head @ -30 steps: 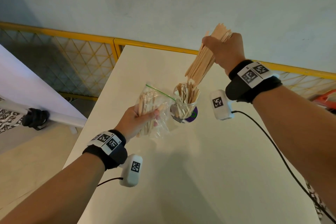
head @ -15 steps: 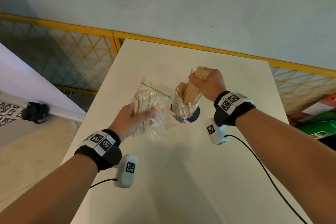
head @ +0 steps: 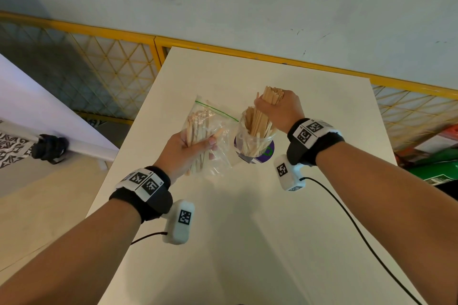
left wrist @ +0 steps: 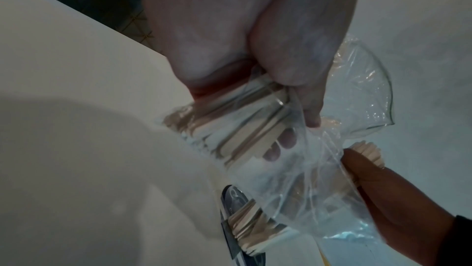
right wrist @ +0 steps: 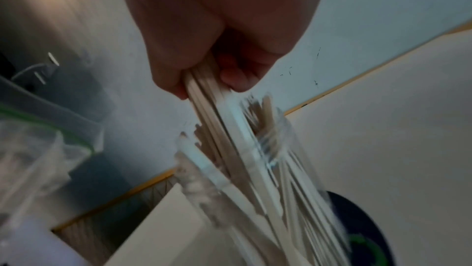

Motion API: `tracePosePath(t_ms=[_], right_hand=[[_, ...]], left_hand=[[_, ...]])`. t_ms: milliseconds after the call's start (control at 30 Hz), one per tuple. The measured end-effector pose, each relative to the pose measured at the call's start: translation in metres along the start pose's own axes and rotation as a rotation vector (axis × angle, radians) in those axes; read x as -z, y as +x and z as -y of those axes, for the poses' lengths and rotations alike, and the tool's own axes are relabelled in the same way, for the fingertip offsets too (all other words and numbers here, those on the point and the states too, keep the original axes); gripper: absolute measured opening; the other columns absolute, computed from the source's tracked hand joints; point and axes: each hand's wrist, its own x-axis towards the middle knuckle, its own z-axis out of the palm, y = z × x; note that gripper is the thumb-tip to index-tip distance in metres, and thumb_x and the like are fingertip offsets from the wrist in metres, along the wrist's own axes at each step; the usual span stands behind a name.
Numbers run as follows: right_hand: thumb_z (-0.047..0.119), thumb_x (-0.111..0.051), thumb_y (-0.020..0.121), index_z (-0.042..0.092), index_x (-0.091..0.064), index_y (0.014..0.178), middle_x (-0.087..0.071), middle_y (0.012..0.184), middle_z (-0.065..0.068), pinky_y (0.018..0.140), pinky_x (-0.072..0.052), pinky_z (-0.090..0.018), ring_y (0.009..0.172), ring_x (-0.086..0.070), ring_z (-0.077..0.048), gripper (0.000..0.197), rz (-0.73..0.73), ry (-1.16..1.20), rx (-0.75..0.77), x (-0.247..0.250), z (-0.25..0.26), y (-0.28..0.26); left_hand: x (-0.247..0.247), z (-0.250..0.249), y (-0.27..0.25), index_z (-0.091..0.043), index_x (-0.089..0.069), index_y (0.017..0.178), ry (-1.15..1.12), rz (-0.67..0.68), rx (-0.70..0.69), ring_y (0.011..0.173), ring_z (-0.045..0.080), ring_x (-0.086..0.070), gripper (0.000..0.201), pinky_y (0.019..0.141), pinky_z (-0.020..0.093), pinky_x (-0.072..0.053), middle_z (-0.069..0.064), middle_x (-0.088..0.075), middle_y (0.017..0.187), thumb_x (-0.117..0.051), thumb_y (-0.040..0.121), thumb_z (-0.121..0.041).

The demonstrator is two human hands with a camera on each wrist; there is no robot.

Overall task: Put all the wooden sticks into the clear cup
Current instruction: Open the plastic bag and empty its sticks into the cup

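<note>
A clear cup (head: 255, 142) (right wrist: 278, 149) full of wooden sticks stands mid-table on a purple disc (head: 269, 155). My right hand (head: 277, 109) (right wrist: 212, 76) grips a bundle of wooden sticks (head: 269, 99) (right wrist: 212, 100) whose lower ends are inside the cup. My left hand (head: 188, 150) (left wrist: 288, 113) holds a clear zip bag (head: 210, 131) (left wrist: 319, 149) just left of the cup. The bag holds several more wooden sticks (head: 195, 136) (left wrist: 235, 135), gripped through the plastic.
The white table (head: 247, 230) has its left edge close to my left arm. A yellow mesh fence (head: 104, 64) runs behind the table. Wrist camera cables (head: 359, 230) trail over the table at the right.
My right hand came down from high above the table and lowered its stick bundle into the cup. The left hand kept the bag beside the cup.
</note>
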Motion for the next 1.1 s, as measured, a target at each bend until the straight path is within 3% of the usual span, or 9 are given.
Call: tracePosePath(t_ms=[100,267,367,467,567,667,733,900,1100], right_hand=[[0.032,-0.062,0.082,-0.001,-0.064,0.080,-0.069,0.078,-0.015,0.065,-0.051,-0.036,0.071,-0.062,-0.029,0.033,-0.036,-0.036,0.008,-0.002,-0.005,-0.005],[0.035,-0.065,0.081,0.015,-0.045,0.055,-0.050,0.055,-0.001,0.054,-0.039,-0.029,0.055,-0.048,-0.020,0.037,-0.004,-0.008,-0.087,-0.003,-0.004,-0.003],[0.040,-0.064,0.079,0.003,-0.054,0.063,-0.059,0.064,-0.011,0.056,-0.046,-0.038,0.057,-0.054,-0.025,0.042,-0.031,-0.031,-0.076,0.000,-0.012,-0.003],[0.050,-0.065,0.076,0.011,-0.045,0.063,-0.056,0.076,-0.012,0.049,-0.039,-0.029,0.054,-0.050,-0.021,0.046,-0.054,-0.087,-0.121,-0.006,-0.018,-0.009],[0.051,-0.065,0.077,0.009,-0.047,0.075,-0.055,0.105,-0.012,0.072,-0.049,-0.038,0.087,-0.060,-0.029,0.045,-0.068,-0.143,-0.145,-0.012,-0.013,-0.013],[0.052,-0.068,0.074,0.012,-0.050,0.121,-0.042,0.127,-0.007,0.104,-0.038,-0.044,0.122,-0.042,-0.028,0.064,-0.074,-0.147,-0.147,-0.010,-0.008,-0.015],[0.055,-0.074,0.067,0.017,-0.049,0.123,-0.044,0.124,-0.002,0.106,-0.038,-0.045,0.123,-0.041,-0.025,0.072,-0.040,-0.072,-0.162,-0.008,-0.008,-0.015],[0.068,-0.073,0.055,0.018,-0.061,0.102,-0.066,0.100,-0.004,0.083,-0.055,-0.041,0.091,-0.064,-0.022,0.069,0.071,-0.048,-0.160,-0.011,-0.016,-0.011],[0.063,-0.067,0.068,0.018,-0.049,0.122,-0.043,0.129,-0.008,0.108,-0.035,-0.045,0.126,-0.038,-0.025,0.072,0.086,-0.151,-0.146,-0.016,-0.012,-0.018]], left_hand=[[-0.001,0.000,0.000,-0.014,-0.073,0.099,-0.006,0.003,0.001,0.078,0.025,-0.073,0.014,0.074,0.035,-0.059,0.011,-0.076,0.091,-0.068,0.088,-0.020],[-0.001,0.004,-0.001,-0.006,-0.072,0.103,-0.008,0.010,0.012,0.078,0.027,-0.073,0.022,0.073,0.036,-0.059,0.017,-0.075,0.093,-0.069,0.088,-0.022],[-0.002,0.004,-0.001,-0.010,-0.073,0.098,-0.006,0.010,0.001,0.077,0.027,-0.072,0.016,0.072,0.035,-0.058,0.012,-0.075,0.089,-0.069,0.088,-0.022],[-0.002,0.006,-0.001,-0.011,-0.074,0.098,0.000,0.007,0.002,0.078,0.028,-0.072,0.016,0.075,0.038,-0.058,0.011,-0.076,0.088,-0.070,0.087,-0.023],[-0.002,0.007,-0.002,-0.008,-0.073,0.101,-0.014,0.018,0.000,0.077,0.027,-0.071,0.020,0.074,0.037,-0.057,0.009,-0.075,0.085,-0.070,0.087,-0.022],[-0.002,0.005,-0.002,-0.009,-0.073,0.100,-0.013,0.017,-0.009,0.077,0.027,-0.072,0.019,0.072,0.036,-0.056,0.007,-0.075,0.085,-0.070,0.087,-0.022],[-0.001,0.005,-0.003,-0.008,-0.073,0.100,-0.011,0.012,-0.014,0.078,0.027,-0.072,0.020,0.072,0.036,-0.057,0.007,-0.075,0.086,-0.070,0.087,-0.023],[0.003,0.003,-0.005,-0.004,-0.073,0.100,-0.003,0.002,-0.017,0.082,0.032,-0.073,0.026,0.077,0.042,-0.057,0.010,-0.076,0.089,-0.071,0.086,-0.025],[0.003,-0.001,-0.007,-0.003,-0.072,0.104,-0.015,0.010,-0.014,0.080,0.029,-0.072,0.025,0.074,0.040,-0.058,0.011,-0.075,0.089,-0.070,0.087,-0.022]])
